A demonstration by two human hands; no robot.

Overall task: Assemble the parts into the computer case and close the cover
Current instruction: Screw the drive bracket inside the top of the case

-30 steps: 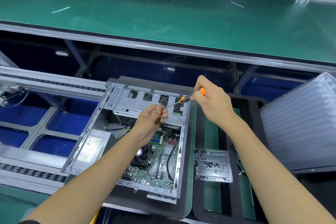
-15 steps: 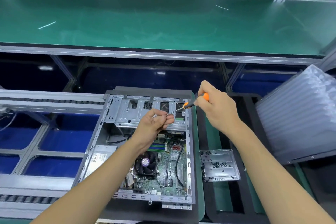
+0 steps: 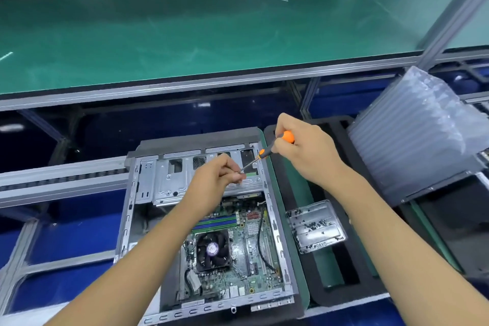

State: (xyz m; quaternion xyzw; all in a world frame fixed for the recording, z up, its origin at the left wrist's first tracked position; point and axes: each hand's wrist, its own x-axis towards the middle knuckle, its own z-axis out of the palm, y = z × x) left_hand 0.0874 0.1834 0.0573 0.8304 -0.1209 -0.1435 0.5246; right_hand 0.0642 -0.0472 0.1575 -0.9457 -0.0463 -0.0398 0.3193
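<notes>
An open computer case point(image 3: 280, 235) lies flat below me, its motherboard point(image 3: 238, 259) with a black CPU fan point(image 3: 212, 250) exposed. A silver drive cage point(image 3: 169, 180) fills the case's far end. My right hand point(image 3: 307, 156) grips an orange-and-black screwdriver point(image 3: 270, 149), its shaft slanting down-left over the cage. My left hand point(image 3: 219, 177) pinches at the screwdriver's tip above the cage; whatever small thing it holds there is hidden by the fingers.
A clear plastic tray point(image 3: 316, 227) with several small dark screws sits right of the case on a black foam pallet point(image 3: 336, 280). A stack of clear plastic trays point(image 3: 415, 135) leans at the right. A green bench top point(image 3: 198, 34) spans the back; conveyor rails point(image 3: 60, 180) run left.
The camera view has shifted, so the case sits more centred and upright. Both hands stay at the screwdriver over the drive cage, with the handle raised slightly.
</notes>
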